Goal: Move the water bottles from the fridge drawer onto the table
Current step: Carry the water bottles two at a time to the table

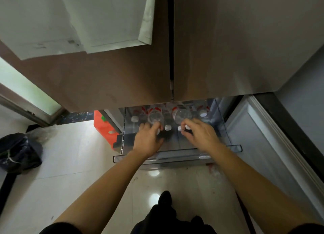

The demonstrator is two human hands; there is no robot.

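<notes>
- The left hand point(147, 140) reaches into the fridge drawer point(175, 156), its fingers point(155, 126) curled around the cap end of a clear water bottle point(155, 117) that lies tilted with its base facing up.
- The right hand point(201, 137) is also in the drawer, its fingertips point(184, 128) pinched close on the white cap point(188, 127) of a second clear bottle point(181, 116), likewise tilted base-up.
- Between the 2 hands stand 2 more white caps point(167, 127) of bottles deeper in the drawer; another cap point(134, 118) shows at the left and 1 point(203, 114) at the right.
- Red labels point(157, 109) show on bottles at the back, under the closed upper fridge doors point(122, 75).
- The drawer is pulled out over a glossy tiled floor point(70, 163).
- An orange crate point(105, 128) sits just left of the drawer, and a dark plastic bag point(19, 153) lies well apart at the far left.
</notes>
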